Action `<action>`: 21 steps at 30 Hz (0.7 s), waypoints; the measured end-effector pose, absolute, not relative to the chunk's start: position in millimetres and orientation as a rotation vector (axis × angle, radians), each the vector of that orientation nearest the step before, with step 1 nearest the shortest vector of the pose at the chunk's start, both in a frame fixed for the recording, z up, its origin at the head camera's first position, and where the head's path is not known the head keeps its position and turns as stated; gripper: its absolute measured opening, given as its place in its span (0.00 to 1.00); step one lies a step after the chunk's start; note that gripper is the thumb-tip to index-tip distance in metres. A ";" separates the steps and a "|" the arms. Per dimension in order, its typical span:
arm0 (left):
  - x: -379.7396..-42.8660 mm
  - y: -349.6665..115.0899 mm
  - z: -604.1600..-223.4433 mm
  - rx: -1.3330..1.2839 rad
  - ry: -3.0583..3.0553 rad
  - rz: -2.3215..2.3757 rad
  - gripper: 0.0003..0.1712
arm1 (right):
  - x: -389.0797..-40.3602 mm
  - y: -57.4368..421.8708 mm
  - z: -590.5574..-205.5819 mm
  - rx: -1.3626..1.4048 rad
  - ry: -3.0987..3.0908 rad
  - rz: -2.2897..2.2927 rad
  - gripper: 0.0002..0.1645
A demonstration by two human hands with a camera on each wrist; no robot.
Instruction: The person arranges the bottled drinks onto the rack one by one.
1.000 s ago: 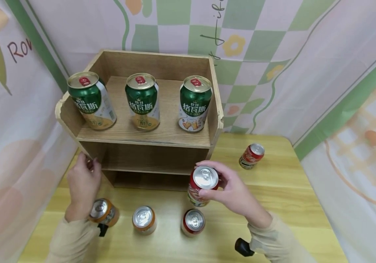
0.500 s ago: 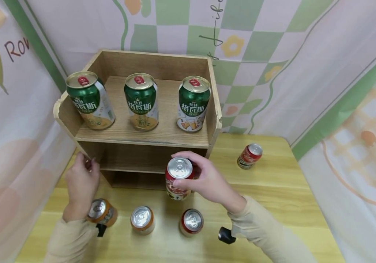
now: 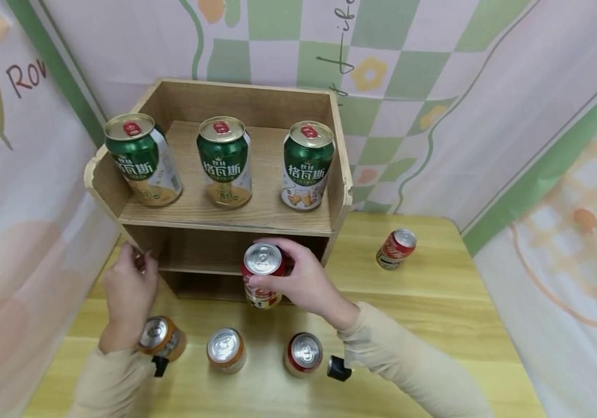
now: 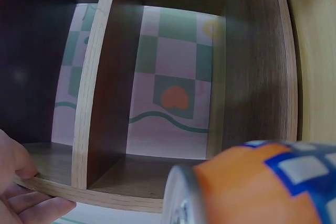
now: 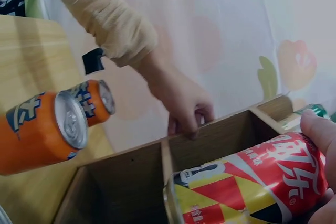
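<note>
My right hand [image 3: 306, 283] grips a red cola can [image 3: 263, 262] round its upper part. It holds the can upright in front of the middle level of a wooden shelf [image 3: 251, 216]. The right wrist view shows the red, yellow and black printed side of that cola can [image 5: 231, 187] near the shelf's opening. At the shelf's left side, my left hand [image 3: 130, 290] pinches the front edge of the side panel. In the left wrist view the fingers [image 4: 44, 208] lie outside that panel and the thumb inside. The middle and bottom levels visible there hold no can.
Three green cans [image 3: 224, 162] stand on the shelf's top. In front of the shelf are two orange cans [image 3: 226, 350] and another red can [image 3: 304, 354], with one orange can beside my left wrist. One more red can [image 3: 396, 248] stands right of the shelf. Patterned cloth surrounds the table.
My right hand has carried the red cola can leftward and slightly toward the shelf, from near its right end to its middle. The left hand has stayed on the side panel.
</note>
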State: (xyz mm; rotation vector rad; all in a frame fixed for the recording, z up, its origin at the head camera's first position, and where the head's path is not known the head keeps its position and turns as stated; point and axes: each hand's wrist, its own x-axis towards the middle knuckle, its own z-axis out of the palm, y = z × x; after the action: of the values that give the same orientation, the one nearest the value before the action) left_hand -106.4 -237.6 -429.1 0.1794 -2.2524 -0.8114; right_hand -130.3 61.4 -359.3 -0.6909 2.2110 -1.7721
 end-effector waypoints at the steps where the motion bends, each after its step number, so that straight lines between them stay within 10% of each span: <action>1: -106.5 -237.2 -428.9 0.181 -2.255 -0.812 0.06 | -130.9 59.9 -361.2 -0.687 2.207 -1.781 0.35; 21: -106.0 -236.9 -428.2 0.183 -2.254 -0.821 0.07 | -146.4 10.1 -363.7 -0.658 2.335 -1.717 0.28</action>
State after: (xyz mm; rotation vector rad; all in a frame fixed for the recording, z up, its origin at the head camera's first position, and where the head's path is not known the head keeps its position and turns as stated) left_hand -106.0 -236.9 -428.2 0.1825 -2.2542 -0.8207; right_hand -146.4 10.1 -363.7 -0.6577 2.3347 -1.7171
